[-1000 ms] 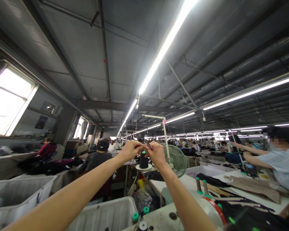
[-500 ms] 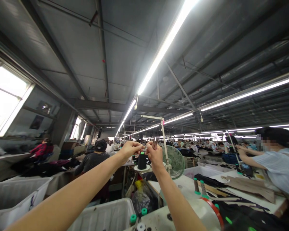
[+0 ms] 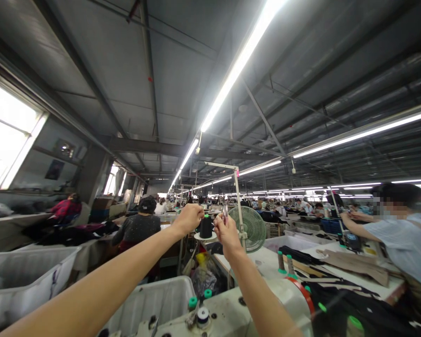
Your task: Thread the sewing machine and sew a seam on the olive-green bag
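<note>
Both my arms reach forward at chest height around a black thread cone (image 3: 206, 228), which stands upright on a white spool plate (image 3: 206, 237). To the left of the cone, my left hand (image 3: 190, 220) is closed in a pinch; whatever lies between its fingertips is too fine to make out. My right hand (image 3: 227, 232), on the cone's right, is closed around small metal thread snips (image 3: 226, 211) whose tips point up. Below my arms is the pale head of a sewing machine (image 3: 228, 306), with a small white bobbin-like spool (image 3: 203, 316) on top.
A thread-stand pole (image 3: 239, 201) rises beside a green fan (image 3: 251, 228). White plastic bins (image 3: 161, 292) stand at left and below. Green-capped thread spools (image 3: 280, 262) and dark cloth (image 3: 337, 299) lie right. A co-worker in light blue (image 3: 400, 243) works at the right; another sits ahead (image 3: 140, 229).
My hands have moved apart, the left one shifting left from the right. The snips show brighter metal now. The view has tilted slightly downward.
</note>
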Motion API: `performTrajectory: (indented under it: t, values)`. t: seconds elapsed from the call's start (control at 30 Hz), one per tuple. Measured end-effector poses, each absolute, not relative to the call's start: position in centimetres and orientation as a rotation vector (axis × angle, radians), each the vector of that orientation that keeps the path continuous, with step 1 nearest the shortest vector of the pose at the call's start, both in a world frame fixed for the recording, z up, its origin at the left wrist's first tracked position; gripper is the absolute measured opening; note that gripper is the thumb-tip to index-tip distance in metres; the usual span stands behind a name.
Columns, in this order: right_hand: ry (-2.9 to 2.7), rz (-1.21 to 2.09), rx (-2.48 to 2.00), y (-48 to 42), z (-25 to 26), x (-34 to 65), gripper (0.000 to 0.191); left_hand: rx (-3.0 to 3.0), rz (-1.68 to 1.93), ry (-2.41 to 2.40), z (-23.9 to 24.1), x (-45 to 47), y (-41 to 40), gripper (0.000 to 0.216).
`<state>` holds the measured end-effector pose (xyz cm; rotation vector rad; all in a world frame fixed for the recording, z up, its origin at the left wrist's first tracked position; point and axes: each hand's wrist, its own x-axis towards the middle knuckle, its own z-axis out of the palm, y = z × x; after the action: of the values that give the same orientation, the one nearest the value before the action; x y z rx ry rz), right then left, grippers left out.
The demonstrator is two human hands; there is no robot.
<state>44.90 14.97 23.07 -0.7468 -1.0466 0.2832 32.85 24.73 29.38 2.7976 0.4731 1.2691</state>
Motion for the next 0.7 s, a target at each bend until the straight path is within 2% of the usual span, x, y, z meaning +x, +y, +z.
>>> performTrajectory:
  t: [0.23, 0.4, 0.7]
  values:
    - [-1.065, 0.249, -0.979, 10.7, 21.3, 45.8, 0.029, 2.877, 1.133, 0.313, 29.6, 32.0, 24.9, 0.023]
    - [-1.126, 0.372, -1.133, 12.7, 22.5, 44.0, 0.026, 2.882, 1.124, 0.232, 30.4, 32.0, 23.8, 0.026]
    - [-1.173, 0.290, -1.060, 12.4, 21.9, 43.4, 0.031, 2.935, 1.120, 0.143, 30.7, 31.4, 23.9, 0.024]
